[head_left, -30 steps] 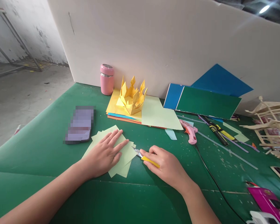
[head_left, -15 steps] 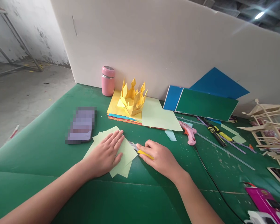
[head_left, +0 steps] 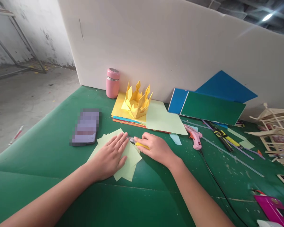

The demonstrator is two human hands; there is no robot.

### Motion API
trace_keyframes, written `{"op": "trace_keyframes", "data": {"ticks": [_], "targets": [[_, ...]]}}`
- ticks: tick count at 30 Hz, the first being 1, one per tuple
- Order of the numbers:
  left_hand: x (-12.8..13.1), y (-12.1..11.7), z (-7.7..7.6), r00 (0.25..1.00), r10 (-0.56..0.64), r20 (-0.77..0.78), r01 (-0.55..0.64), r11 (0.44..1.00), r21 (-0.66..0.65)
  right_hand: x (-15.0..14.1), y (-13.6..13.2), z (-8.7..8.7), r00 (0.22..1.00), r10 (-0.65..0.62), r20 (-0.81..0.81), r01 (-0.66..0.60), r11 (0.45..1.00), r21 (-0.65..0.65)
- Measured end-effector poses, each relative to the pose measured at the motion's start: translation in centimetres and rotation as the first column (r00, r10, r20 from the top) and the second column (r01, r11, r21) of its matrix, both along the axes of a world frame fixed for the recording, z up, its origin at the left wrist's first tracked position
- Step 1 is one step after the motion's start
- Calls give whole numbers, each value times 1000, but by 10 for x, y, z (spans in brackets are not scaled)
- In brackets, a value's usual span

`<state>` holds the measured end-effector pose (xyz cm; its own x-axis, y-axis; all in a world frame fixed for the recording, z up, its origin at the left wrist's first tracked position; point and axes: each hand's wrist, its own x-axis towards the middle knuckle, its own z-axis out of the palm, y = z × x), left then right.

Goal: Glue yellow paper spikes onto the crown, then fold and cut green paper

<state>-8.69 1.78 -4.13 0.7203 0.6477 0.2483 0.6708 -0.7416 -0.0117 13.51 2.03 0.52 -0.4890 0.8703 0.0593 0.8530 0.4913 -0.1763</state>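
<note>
Green tabletop (head_left: pixel 113 201): left grip (head_left: pixel 110 155) flattened on papers (head_left: pixel 130 160); right grip (head_left: pixel 156 148) clasping yellow cutter (head_left: pixel 142 145).

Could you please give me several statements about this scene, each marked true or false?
1. The left hand lies on pale green paper. True.
2. The crown is blue. False: it is yellow.
3. The right hand holds a knife. True.
4. The glue gun lies left of the crown. False: it lies to the right.
5. The pink bottle stands upright. True.
</note>
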Motion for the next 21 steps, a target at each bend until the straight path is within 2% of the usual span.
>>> {"op": "trace_keyframes", "data": {"ticks": [7, 14, 21], "targets": [[0, 0, 1, 1000, -5, -5, 5, 1000, 2, -9, 20, -7, 999, 32, -28, -30, 998, 59], [1, -1, 3, 1000, 0, 5, 0, 1000, -16, -19, 28, -5, 1000, 10, 9, -11, 997, 78], [4, -3, 10, 999, 36, 6, -36, 998, -56, -14, 16, -1, 993, -120, 22, 116, 986, 119]]}}
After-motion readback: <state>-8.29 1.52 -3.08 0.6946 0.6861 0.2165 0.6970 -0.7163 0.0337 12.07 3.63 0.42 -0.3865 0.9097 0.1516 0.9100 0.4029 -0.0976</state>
